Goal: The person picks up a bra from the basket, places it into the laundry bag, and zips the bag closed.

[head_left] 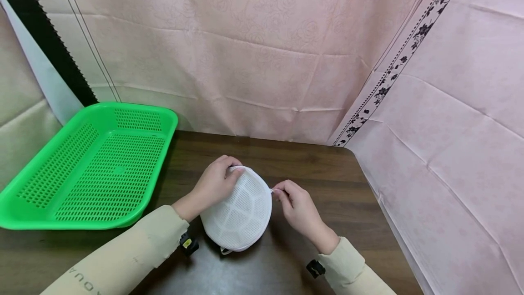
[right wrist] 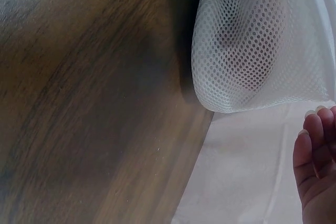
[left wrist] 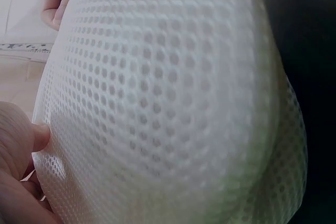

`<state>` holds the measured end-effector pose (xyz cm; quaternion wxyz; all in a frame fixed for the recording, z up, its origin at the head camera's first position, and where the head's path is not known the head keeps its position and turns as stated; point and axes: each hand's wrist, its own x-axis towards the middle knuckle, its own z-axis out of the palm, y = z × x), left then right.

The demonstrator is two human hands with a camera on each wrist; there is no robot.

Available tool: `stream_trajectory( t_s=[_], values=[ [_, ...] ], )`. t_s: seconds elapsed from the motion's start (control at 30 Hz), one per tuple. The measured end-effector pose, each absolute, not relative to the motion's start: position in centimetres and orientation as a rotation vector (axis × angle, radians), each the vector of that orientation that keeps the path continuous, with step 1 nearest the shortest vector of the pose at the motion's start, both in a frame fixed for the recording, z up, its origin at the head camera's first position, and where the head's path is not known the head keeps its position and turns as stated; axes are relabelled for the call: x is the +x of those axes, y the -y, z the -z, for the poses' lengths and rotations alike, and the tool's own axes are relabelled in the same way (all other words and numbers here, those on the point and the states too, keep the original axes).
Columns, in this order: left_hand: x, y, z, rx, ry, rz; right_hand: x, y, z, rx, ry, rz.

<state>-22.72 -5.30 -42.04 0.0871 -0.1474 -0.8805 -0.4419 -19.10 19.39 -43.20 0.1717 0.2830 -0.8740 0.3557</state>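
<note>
A white mesh laundry bag (head_left: 243,215), rounded and with a piped rim, is held over the table at the middle of the head view. My left hand (head_left: 217,180) grips its upper left edge, thumb on the near face and fingers behind. At the bag's right rim, my right hand (head_left: 300,211) pinches a small white tab, perhaps the zipper pull, between thumb and forefinger. Mesh (left wrist: 157,77) fills most of the left wrist view. In the right wrist view, the bag (right wrist: 241,45) looks puffed out, with the right fingers (right wrist: 315,145) by its corner.
A green plastic basket (head_left: 171,149) with perforated sides stands on the left of the brown wooden table (head_left: 323,163). Pale patterned cloth (head_left: 245,58) hangs behind the table and along its right side. A small white loop (head_left: 225,251) sticks out at the bag's lower edge.
</note>
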Motion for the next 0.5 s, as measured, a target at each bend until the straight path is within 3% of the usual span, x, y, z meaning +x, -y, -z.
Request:
stream_trajectory(
  t_s=[0.33, 0.5],
  values=[
    [-22.93, 5.39, 42.09, -0.427, 2.624, 1.346, -19.19, -19.34, 43.14, 0.795, 2.48, -1.017],
    [-22.88, 5.05, 41.58, -0.544, 2.618, 1.33, -19.27, -19.16, 42.99, 0.795, 2.457, -1.032]
  ],
)
